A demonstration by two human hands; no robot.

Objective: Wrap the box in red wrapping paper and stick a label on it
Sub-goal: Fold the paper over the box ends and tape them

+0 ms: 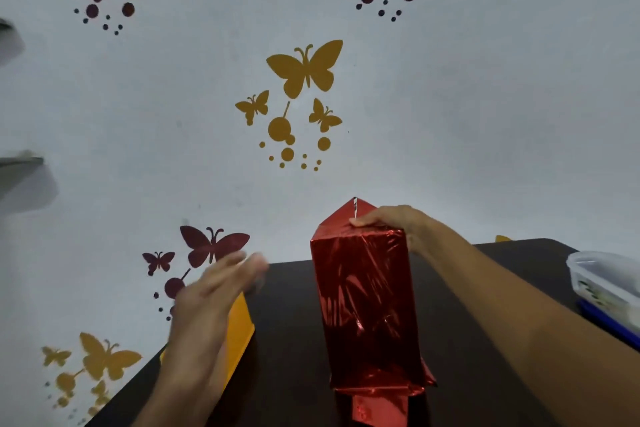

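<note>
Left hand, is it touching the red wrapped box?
Apart. The head view shows bare dark table between the left hand and the red wrapped box.

Dim, flat indoor light; wall (485, 114) reads bluish-grey. Left grip (207, 298) smeared by motion blur. Paper (363, 288) shows streaky glare on its front face. Worktop (287, 340) near black, little detail. Wide-angle bend at edges; tub (602, 281) soft.

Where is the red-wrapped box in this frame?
In the head view the box stands upright on the dark table, just right of centre, its top gripped by the right hand. The left hand and a yellow item are to its left.
</note>
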